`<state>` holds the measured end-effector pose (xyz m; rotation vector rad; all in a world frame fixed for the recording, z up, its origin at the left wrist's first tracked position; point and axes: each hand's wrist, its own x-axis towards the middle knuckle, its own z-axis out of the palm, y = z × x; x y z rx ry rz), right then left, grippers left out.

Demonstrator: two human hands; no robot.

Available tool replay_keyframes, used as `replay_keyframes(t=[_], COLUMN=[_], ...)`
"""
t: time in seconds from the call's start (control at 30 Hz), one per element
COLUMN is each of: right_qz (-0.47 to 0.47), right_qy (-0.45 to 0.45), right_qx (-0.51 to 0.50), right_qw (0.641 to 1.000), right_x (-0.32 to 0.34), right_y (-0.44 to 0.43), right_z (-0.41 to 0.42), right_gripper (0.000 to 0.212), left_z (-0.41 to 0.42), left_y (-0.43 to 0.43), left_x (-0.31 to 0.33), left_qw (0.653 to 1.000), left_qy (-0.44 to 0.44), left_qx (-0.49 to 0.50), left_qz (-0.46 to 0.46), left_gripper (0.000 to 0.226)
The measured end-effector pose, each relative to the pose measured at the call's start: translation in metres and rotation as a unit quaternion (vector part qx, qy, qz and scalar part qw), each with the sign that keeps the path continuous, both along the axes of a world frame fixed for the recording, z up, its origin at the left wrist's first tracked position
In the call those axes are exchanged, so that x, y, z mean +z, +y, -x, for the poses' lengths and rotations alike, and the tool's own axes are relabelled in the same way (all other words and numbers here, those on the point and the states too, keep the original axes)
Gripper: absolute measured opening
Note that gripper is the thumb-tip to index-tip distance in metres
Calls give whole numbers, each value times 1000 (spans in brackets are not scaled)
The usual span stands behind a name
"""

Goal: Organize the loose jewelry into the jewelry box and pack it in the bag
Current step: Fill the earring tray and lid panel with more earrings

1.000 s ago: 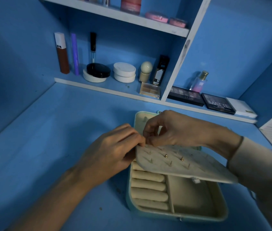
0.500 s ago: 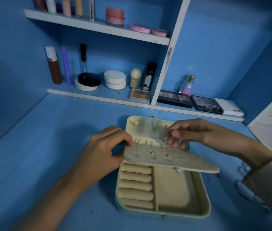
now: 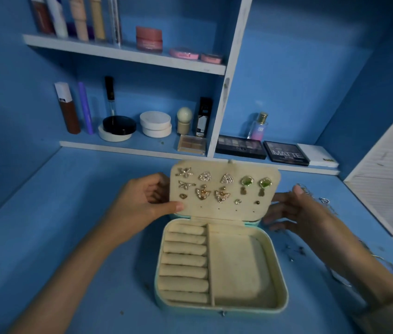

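Left of the jewelry box I have wide open tabletop. The upright earring panel bars any reach across the box's back edge, my left grip pinching its left side, my right grip beside its right. Loose chains and small bits clutter the tabletop right of the box; its big compartment lies open above
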<state>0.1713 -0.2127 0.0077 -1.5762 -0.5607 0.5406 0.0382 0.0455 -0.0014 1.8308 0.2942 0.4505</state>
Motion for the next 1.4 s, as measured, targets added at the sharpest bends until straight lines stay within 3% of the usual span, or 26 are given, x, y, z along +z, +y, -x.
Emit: replay_keyframes(t=[0.4, 0.47, 0.53, 0.6, 0.7, 0.83, 1.03, 1.4], right_qz=[-9, -14, -3, 29, 115, 204, 253, 234], right_qy=[-59, -94, -142, -186, -254, -314, -250, -228], right_qx=[-59, -72, -88, -110, -133, -82, 8, 91], right_qw=[996, 993, 986, 976, 951, 924, 934, 941], right_x=[-14, -15, -15, -14, -16, -12, -9, -9], right_y=[4, 4, 3, -4, -18, -31, -54, -68], right_z=[9, 10, 10, 6, -4, -8, -15, -22], right_gripper=[72, 65, 41, 18, 25, 27, 22, 22], left_z=[1, 0, -1, -4, -6, -7, -9, -11], left_y=[-2, -2, -1, -1, 0, 2, 3, 3], left_x=[-12, -15, -17, -18, -19, -21, -23, -25], left_qw=[999, 998, 998, 998, 998, 998, 998, 998], left_qy=[-27, -28, -32, -36, -39, -42, -47, -50], left_qx=[11, 22, 30, 34, 41, 44, 43, 42], left_qz=[42, 46, 41, 32, 24, 15, 12, 5], left_gripper=[15, 12, 14, 15, 18, 19, 19, 16])
